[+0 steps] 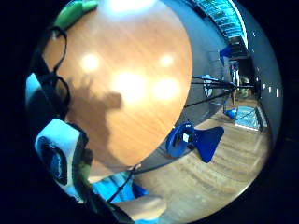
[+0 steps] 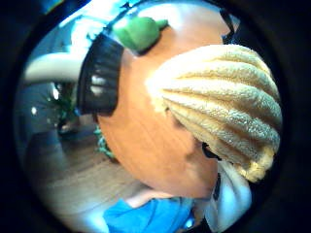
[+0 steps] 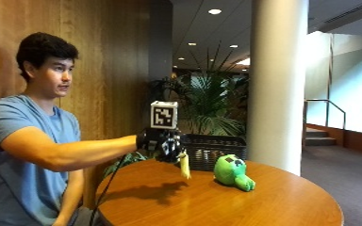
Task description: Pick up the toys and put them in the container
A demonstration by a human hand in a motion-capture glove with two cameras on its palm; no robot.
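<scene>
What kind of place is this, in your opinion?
Probably a lobby or lounge of a large building, not a home. A thick white column rises behind the round wooden table, a big potted palm stands by the wood-panelled wall, and steps with a handrail lie beyond.

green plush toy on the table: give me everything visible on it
The green plush toy is soft, rounded fabric with dark square marks on its upper face and stubby feet pointing toward the round wooden table's near edge. It rests on the tabletop just in front of the black slatted basket, untouched; the gloved right hand holds something else.
</scene>
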